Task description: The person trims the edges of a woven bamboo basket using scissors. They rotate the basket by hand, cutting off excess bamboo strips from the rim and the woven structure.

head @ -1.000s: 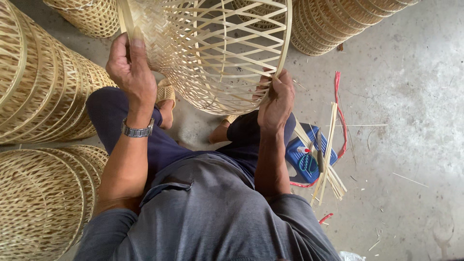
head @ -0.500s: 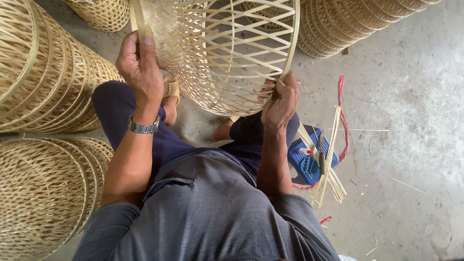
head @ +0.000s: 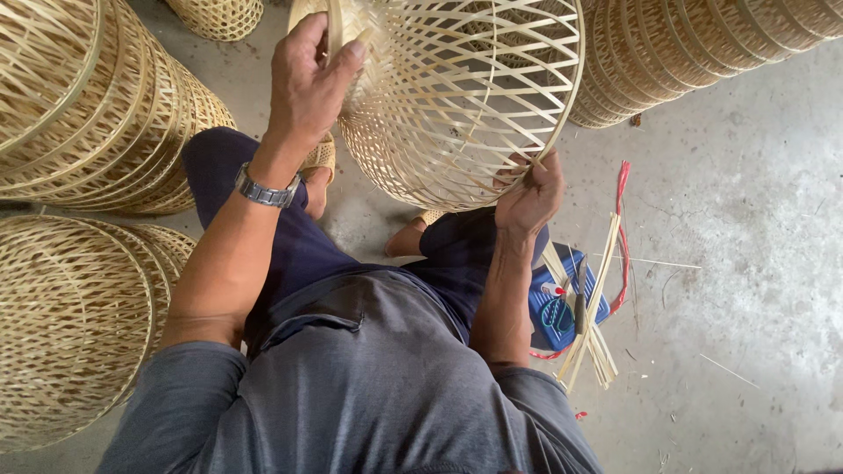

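An open-weave bamboo basket (head: 457,96) is held up in front of me above my knees, its round rim facing right. My left hand (head: 307,79) grips the basket's near left edge, thumb on a thick bamboo strip; a metal watch sits on that wrist. My right hand (head: 529,197) pinches the lower rim of the basket at the right. I am seated on a low blue stool (head: 562,303), in dark trousers and a grey shirt.
Finished bamboo baskets stand stacked at the left (head: 79,114), lower left (head: 70,325), top (head: 215,16) and upper right (head: 694,48). Loose bamboo strips (head: 593,307) and a red cord (head: 622,237) lie by the stool on the concrete floor (head: 755,246).
My left hand has slid up along the basket's edge and the basket has turned slightly; my right hand keeps its hold on the lower rim.
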